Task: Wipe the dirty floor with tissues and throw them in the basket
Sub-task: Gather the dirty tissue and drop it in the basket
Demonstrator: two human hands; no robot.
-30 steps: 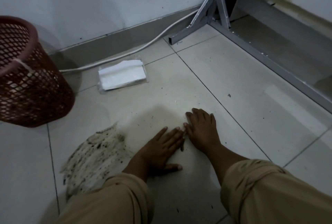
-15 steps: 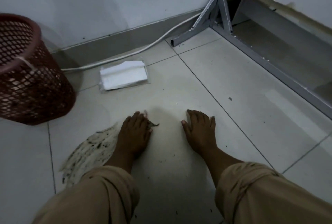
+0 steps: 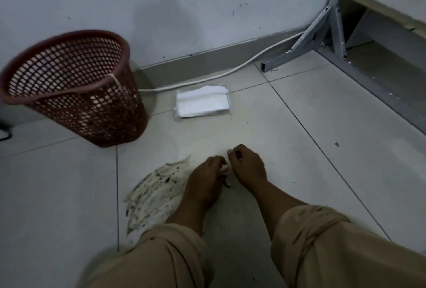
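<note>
My left hand (image 3: 205, 179) and my right hand (image 3: 246, 165) meet low on the tiled floor, fingers curled around a small crumpled tissue (image 3: 224, 168) with dark dirt hanging from it. The tissue is mostly hidden between the fingers. Left of my left hand lies a white smear speckled with dark dirt (image 3: 156, 190) on the tile. A pack of clean white tissues (image 3: 202, 102) lies flat near the wall. The red mesh basket (image 3: 69, 84) stands at the left, tilted open towards me.
A white cable (image 3: 242, 66) runs along the grey skirting. A grey metal frame (image 3: 332, 40) stands on the floor at the back right, its rail running along the right side. My beige sleeves (image 3: 322, 248) fill the bottom.
Both hands were flat on the floor; the left swept left, then both came together and curled around the tissue. The view shifted left, showing more of the basket.
</note>
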